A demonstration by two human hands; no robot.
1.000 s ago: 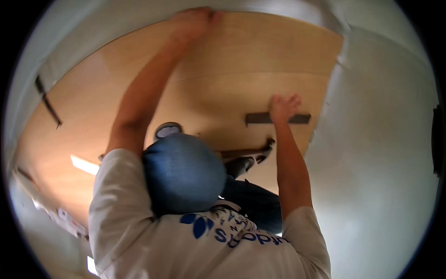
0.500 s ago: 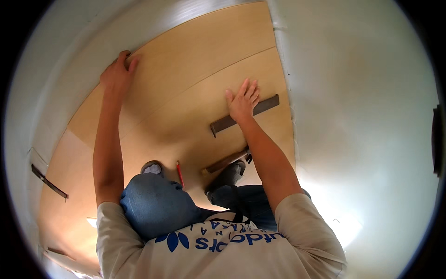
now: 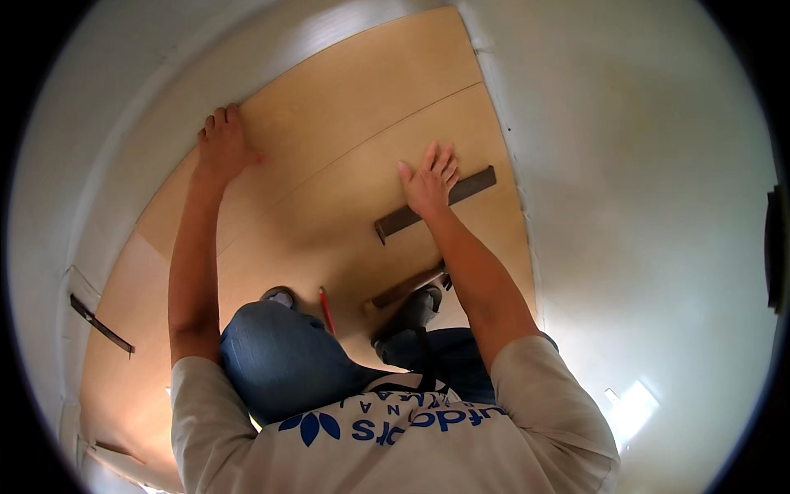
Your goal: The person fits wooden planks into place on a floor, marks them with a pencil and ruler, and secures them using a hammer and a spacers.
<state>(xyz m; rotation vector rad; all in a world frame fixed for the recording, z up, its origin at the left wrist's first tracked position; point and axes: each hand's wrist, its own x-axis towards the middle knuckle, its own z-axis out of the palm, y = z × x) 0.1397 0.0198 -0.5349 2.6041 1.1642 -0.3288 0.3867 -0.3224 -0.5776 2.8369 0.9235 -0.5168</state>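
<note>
My left hand rests at the left border of a light wood floor plank, fingers at the edge by the wall and thumb spread out over the surface. With fingers spread, my right hand lies on the neighbouring plank. Its heel overlaps a flat dark metal bar with a bent end, perhaps a floor pull bar; I cannot tell whether it bears on the bar. Nearer to me, a wooden-handled hammer lies beside my right shoe, its head partly behind my forearm. A red pencil lies between my feet.
A pale wall runs along the right, another along the left. Near the left wall is a second dark metal bar. A thin seam divides the planks. Bright light falls at the lower right.
My left hand has turned and slid slightly nearer along the plank's edge, its thumb now pointing right. My right hand stays in place. The whole view has shifted a little.
</note>
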